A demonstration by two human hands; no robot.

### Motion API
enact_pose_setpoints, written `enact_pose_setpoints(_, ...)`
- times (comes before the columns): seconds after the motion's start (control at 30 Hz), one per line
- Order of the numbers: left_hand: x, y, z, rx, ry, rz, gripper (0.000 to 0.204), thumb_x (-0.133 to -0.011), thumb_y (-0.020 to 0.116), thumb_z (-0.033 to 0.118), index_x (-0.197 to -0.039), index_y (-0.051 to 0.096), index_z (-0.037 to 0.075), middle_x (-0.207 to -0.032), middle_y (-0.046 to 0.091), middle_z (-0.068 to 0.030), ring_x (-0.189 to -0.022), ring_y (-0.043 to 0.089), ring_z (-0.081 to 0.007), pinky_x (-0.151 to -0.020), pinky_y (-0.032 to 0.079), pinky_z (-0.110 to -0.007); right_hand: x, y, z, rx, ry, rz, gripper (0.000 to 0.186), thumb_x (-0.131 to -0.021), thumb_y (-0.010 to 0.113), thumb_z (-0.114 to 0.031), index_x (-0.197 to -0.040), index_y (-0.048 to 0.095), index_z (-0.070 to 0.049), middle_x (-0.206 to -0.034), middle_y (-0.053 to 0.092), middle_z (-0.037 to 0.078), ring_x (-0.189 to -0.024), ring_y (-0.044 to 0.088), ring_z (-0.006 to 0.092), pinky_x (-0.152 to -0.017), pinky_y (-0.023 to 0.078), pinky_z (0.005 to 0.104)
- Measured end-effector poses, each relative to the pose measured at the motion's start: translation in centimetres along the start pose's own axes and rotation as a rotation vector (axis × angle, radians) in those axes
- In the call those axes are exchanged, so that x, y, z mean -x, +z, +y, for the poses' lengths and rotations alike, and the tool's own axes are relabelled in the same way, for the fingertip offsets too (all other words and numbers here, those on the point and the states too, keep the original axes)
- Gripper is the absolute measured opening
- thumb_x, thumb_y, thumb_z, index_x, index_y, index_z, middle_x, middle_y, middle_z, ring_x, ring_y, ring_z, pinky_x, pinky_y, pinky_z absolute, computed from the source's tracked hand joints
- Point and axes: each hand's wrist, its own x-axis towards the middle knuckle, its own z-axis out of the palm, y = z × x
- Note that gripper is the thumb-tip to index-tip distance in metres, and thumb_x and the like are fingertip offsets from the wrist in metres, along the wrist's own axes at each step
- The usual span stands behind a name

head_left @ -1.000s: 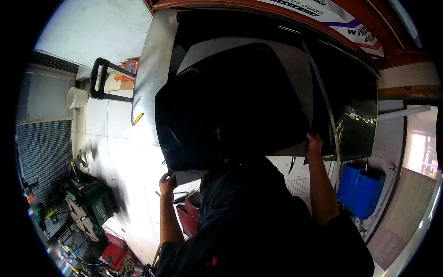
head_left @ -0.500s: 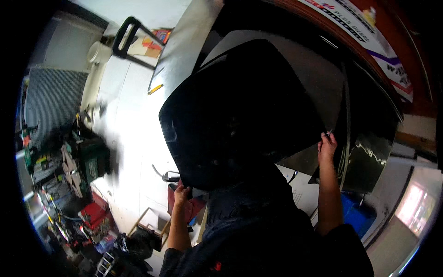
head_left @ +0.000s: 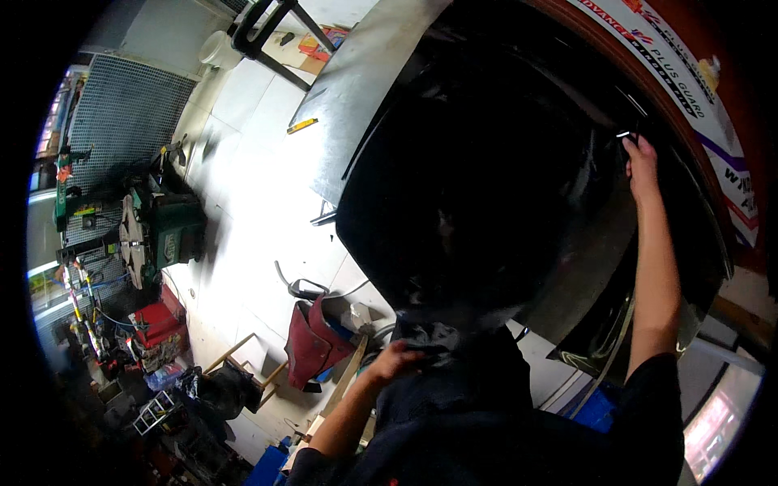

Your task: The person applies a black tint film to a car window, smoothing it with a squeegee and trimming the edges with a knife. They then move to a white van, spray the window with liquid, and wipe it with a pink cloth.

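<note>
A large, glossy black sheet (head_left: pixel 486 178) spreads over a metal-topped surface (head_left: pixel 356 89) in front of me, and its near part reaches my dark clothing. My right hand (head_left: pixel 641 158) is up at the sheet's far right, fingers pinched at its edge. A small bright glint shows at those fingertips; whether it is a separate object or a reflection is unclear. Low and left of centre, my left hand (head_left: pixel 395 360) lies against dark, wrinkled material by the sheet's near edge. Its fingers are blurred into the dark, so their grip does not show.
A yellow-handled cutter (head_left: pixel 302 126) lies on the metal top's left edge. Beyond it stands a black handle frame (head_left: pixel 267 36). On the floor are a dark red bag (head_left: pixel 314 344), a green machine (head_left: pixel 180 227) and a red box (head_left: pixel 158 317). A printed banner (head_left: pixel 689 97) runs along the right.
My right hand has moved farther away and up, carrying the sheet's edge. My left hand has left the sheet's left corner and moved right and nearer. The sheet now lies lower and flatter.
</note>
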Motion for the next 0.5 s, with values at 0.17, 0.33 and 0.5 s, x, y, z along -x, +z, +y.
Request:
enact_pose_setpoints(0.17,-1.7,4.7,-1.9,0.052,0.076,-0.133,0.021,-0.092,0.078,0.024,-0.091,0.074,0.003,-0.085,0.070,-0.0018,-0.079,0.064,-0.0138,-0.072,0.051,-0.031,-0.4,1.3,-0.4,0.189,0.006,0.170,0.033,-0.094,0.072,-0.030,-0.120,0.068,-0.010,-0.074,0.059,-0.005,-0.053,0.045,0.0053,-0.044,0.031,0.0240)
enact_pose_setpoints(0.33,-1.5,6.0,-1.0,-0.115,0.136,-0.259,0.027,-0.097,0.070,0.026,-0.117,0.075,0.008,-0.103,0.075,-0.0077,-0.092,0.067,-0.0207,-0.082,0.051,-0.036,12.9,-1.0,7.5,-0.120,0.191,0.263,0.040,-0.092,0.074,-0.045,-0.112,0.067,-0.010,-0.081,0.064,-0.001,-0.052,0.041,0.0041,-0.045,0.028,0.0213)
enact_pose_setpoints(0.5,-2.9,9.3,-0.7,0.059,-0.105,-0.217,0.027,-0.095,0.074,0.029,-0.109,0.078,0.007,-0.099,0.076,-0.0094,-0.091,0.067,-0.0168,-0.084,0.051,-0.034,28.0,0.8,14.8,-0.056,0.364,0.086,0.030,-0.094,0.074,-0.023,-0.117,0.064,-0.006,-0.097,0.065,0.003,-0.090,0.061,0.0159,-0.081,0.049,0.0333)
